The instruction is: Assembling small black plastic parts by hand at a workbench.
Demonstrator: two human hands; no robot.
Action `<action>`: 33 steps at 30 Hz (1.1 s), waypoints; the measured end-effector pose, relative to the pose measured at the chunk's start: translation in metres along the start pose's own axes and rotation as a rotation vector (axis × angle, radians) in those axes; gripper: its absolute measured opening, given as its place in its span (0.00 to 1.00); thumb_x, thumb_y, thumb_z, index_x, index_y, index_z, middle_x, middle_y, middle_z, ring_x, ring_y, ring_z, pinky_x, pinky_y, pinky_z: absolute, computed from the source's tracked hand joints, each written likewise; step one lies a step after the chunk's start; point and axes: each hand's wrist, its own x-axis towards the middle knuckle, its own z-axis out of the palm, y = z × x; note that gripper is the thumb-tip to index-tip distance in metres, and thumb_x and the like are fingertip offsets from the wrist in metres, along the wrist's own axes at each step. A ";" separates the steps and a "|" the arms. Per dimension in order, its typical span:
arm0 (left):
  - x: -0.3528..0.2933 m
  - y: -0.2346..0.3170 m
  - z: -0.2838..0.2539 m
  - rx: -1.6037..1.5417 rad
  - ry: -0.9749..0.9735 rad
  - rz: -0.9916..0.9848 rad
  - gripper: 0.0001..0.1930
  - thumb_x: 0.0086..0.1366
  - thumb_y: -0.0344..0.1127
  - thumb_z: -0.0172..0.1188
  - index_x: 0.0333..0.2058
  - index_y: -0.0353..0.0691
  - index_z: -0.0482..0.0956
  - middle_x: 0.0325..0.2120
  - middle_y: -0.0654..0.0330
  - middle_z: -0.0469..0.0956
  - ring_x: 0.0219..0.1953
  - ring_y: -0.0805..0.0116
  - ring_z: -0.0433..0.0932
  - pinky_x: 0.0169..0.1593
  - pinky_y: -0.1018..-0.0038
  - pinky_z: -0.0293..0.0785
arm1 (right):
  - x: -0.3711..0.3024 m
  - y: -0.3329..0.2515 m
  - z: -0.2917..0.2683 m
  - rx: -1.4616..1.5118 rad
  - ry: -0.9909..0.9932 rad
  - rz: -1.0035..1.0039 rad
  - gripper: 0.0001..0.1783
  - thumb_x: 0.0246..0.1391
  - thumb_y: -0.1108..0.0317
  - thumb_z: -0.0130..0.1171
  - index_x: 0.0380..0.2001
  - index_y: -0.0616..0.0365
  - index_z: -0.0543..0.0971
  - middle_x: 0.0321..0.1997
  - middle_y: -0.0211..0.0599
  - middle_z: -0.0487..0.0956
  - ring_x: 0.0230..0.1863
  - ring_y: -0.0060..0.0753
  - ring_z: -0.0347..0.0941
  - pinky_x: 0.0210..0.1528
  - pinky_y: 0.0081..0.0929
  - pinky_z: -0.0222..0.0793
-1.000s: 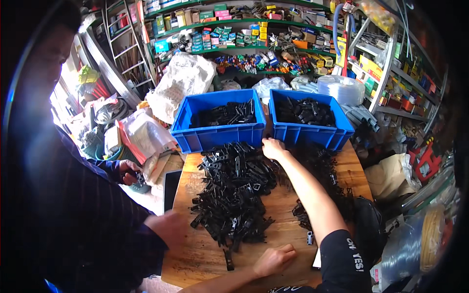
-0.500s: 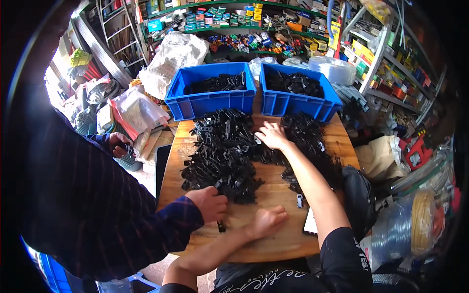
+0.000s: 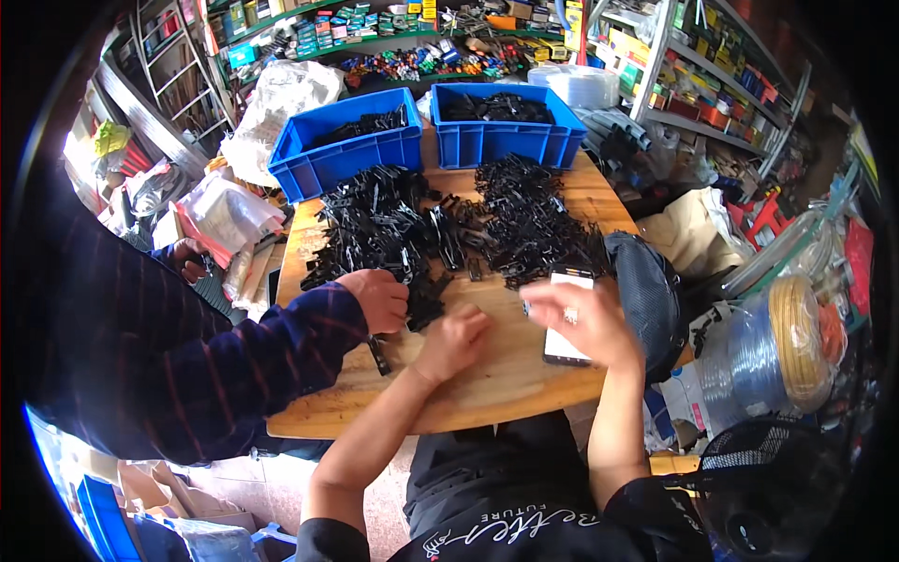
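Black clips (image 3: 532,220) are heaped on the worktop (image 3: 496,389) before blue bins (image 3: 506,147), likely light, stiff, slightly slippery, best pinched mid-body; left hand (image 3: 456,343) is curled fist-like, contents hidden; right hand (image 3: 592,323) is spread over the phone (image 3: 560,350), nothing visibly gripped.

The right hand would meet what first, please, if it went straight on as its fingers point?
Probably the loose black clip on the tabletop, though the right hand is blurred, its height unclear, and the left hand lies near.

the right hand (image 3: 592,323) is over a phone (image 3: 565,350) near black parts (image 3: 532,225).
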 end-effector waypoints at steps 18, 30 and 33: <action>0.038 -0.010 0.018 0.311 -0.158 -0.047 0.11 0.51 0.28 0.53 0.36 0.40 0.75 0.31 0.55 0.74 0.40 0.58 0.73 0.43 0.65 0.71 | -0.077 0.035 0.117 -0.390 0.247 -0.230 0.03 0.42 0.71 0.59 0.24 0.55 0.75 0.28 0.30 0.72 0.31 0.35 0.67 0.33 0.30 0.65; 0.055 -0.037 -0.011 0.338 0.148 -0.162 0.13 0.45 0.21 0.54 0.33 0.38 0.77 0.32 0.55 0.70 0.38 0.57 0.70 0.41 0.69 0.71 | -0.076 0.036 0.113 -0.331 0.243 -0.241 0.05 0.42 0.71 0.61 0.26 0.56 0.77 0.30 0.31 0.74 0.31 0.36 0.68 0.33 0.30 0.65; 0.041 -0.017 -0.024 0.016 0.153 -0.243 0.15 0.48 0.21 0.55 0.37 0.37 0.77 0.32 0.58 0.72 0.35 0.65 0.73 0.39 0.74 0.71 | -0.075 0.040 0.111 -0.355 0.227 -0.226 0.05 0.43 0.70 0.60 0.27 0.55 0.77 0.30 0.29 0.74 0.31 0.34 0.68 0.32 0.29 0.66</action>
